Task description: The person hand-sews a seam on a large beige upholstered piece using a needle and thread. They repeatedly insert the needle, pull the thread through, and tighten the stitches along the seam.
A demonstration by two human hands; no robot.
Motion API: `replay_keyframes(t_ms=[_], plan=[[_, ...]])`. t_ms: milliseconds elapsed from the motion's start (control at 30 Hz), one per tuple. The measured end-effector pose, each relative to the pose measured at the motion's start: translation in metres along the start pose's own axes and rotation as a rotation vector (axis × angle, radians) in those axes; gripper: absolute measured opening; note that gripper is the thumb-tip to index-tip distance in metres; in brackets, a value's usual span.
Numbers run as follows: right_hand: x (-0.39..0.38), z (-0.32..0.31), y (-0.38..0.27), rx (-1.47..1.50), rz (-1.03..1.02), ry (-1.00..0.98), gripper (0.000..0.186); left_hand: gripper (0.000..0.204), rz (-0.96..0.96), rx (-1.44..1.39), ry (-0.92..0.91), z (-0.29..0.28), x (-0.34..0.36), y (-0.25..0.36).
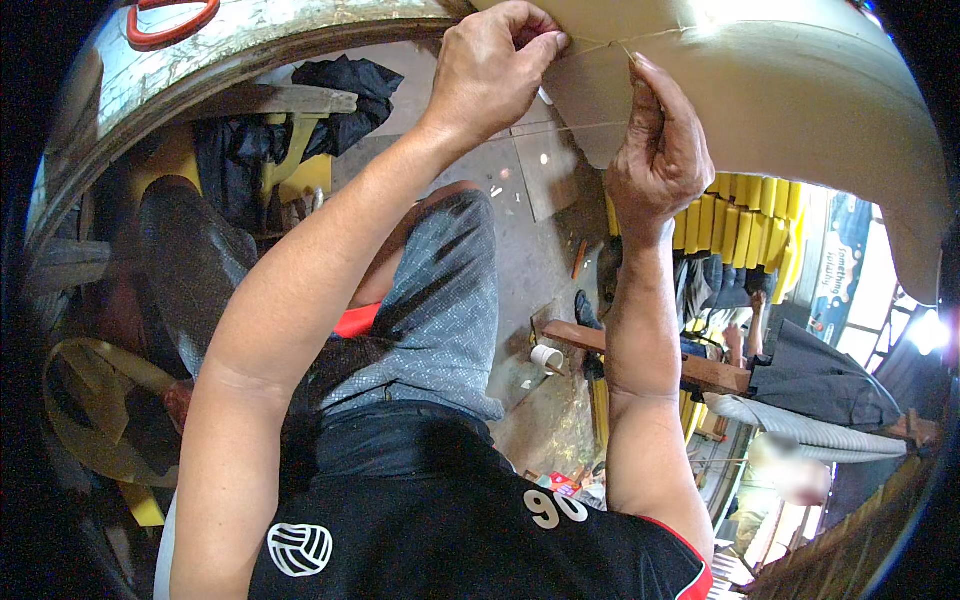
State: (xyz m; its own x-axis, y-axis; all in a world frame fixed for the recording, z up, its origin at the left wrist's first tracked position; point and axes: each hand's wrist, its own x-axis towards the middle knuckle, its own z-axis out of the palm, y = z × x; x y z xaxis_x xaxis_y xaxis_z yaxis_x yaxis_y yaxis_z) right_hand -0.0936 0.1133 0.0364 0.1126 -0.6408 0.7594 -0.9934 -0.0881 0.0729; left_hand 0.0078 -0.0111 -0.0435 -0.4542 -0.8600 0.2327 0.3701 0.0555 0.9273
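A broad beige curved panel spans the upper right, with thin pale thread stretched across its underside. My left hand is closed at the panel's edge, fingertips together; what they hold is too small to make out. Just to the right and lower, my right hand pinches a fine thread or needle between thumb and forefinger, its tip close to the panel.
A curved wooden rim carries a red looped object. Dark fabric lies below it. Stacked yellow pieces, a wooden bar, a white roll, a co-worker's arm and a grey padded roll are around.
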Motion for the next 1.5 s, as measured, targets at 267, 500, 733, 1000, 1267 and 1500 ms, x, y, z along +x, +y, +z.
replay_keyframes(t_ms=[267, 500, 733, 1000, 1267, 1500], plan=[[0.0, 0.002, 0.002, 0.022, -0.036, 0.005, 0.023, 0.02, -0.006, -0.009, -0.024, -0.003, 0.001, 0.001], [0.001, 0.0, 0.003, 0.009, -0.07, -0.019, 0.026, 0.02, -0.008, -0.003, -0.032, -0.002, 0.001, 0.002], [0.001, 0.002, 0.007, 0.014, -0.137, -0.028, 0.028, 0.019, 0.031, -0.002, -0.016, -0.001, 0.001, -0.002], [0.002, 0.003, 0.004, -0.063, -0.061, 0.01, 0.021, 0.02, 0.013, 0.023, -0.015, -0.002, 0.001, -0.002], [0.003, 0.003, 0.0, -0.098, 0.041, 0.022, 0.011, 0.021, 0.036, 0.035, -0.005, 0.0, 0.002, -0.006], [0.01, -0.001, -0.003, -0.127, 0.081, -0.01, 0.012, 0.021, 0.012, 0.041, -0.017, 0.001, 0.003, -0.004]])
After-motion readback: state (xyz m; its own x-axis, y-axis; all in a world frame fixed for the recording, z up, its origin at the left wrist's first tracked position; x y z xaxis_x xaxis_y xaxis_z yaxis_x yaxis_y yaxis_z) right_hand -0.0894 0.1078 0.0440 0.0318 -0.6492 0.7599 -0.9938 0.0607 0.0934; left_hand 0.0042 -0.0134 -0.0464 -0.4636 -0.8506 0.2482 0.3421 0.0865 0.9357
